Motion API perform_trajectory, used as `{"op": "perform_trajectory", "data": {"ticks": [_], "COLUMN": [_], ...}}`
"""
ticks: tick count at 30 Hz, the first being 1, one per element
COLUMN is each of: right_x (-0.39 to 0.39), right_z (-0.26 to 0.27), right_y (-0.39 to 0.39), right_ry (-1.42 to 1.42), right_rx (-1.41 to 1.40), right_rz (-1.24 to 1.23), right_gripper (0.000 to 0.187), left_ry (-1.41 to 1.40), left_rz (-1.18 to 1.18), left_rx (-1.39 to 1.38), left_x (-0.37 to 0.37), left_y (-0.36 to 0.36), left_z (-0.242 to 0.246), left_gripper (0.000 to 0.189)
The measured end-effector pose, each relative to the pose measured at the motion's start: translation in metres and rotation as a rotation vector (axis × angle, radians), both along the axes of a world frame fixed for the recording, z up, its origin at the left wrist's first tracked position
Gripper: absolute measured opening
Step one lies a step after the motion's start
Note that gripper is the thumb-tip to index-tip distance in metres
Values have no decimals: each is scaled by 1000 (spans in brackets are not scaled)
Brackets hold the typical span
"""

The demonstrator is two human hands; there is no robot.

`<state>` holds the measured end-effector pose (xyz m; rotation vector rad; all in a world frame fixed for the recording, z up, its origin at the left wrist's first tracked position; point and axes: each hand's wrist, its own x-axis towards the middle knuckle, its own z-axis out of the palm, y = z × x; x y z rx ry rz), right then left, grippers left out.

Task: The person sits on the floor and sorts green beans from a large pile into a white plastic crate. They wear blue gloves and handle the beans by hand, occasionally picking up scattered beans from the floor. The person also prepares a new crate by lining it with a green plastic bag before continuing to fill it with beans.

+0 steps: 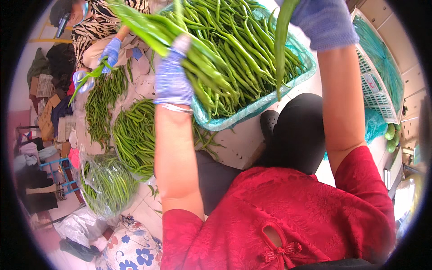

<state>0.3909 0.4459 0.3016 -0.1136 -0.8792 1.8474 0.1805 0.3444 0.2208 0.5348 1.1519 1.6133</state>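
My left hand [173, 76], in a bluish knitted glove, grips a bunch of long green chili peppers [206, 67] over the near left part of a container. That container, with a teal plastic liner [219, 125], holds a heap of similar green peppers [233, 44]. At the upper right, my gloved right hand [320, 25] is raised above the container's right side. One long green pepper [282, 47] hangs from it, tip downwards. The picture's top edge cuts off part of the right hand, and its fingers are mostly hidden.
A co-worker sits at upper left; their gloved hand [110, 54] holds green peppers. Pepper piles [135, 135] lie on plastic sheeting beside a clear bag of peppers [108, 185]. A white plastic crate [374, 84] stands at right, near green vegetables [390, 138]. Floral fabric [131, 248] lies at lower left.
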Motion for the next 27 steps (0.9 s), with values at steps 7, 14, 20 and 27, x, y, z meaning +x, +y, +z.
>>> {"op": "perform_trajectory", "data": {"ticks": [7, 14, 20, 27], "right_x": [-11, -8, -45, -75], "right_z": [-34, -85, -135, -183], "right_y": [-15, 4, -4, -1], "right_ry": [-175, -694, -1744, -2123], "right_rx": [-480, -148, 435, 817], "right_rz": [-30, 11, 156, 338], "right_gripper": [38, 28, 36, 33], "left_ry": [59, 396, 1463, 608], "left_rz": [78, 272, 43, -117], "left_rx": [-438, -413, -543, -687], "left_x": [25, 26, 12, 14], "left_y": [-9, -20, -41, -40], "left_z": [-137, -128, -121, -84], "left_gripper": [33, 36, 53, 31]}}
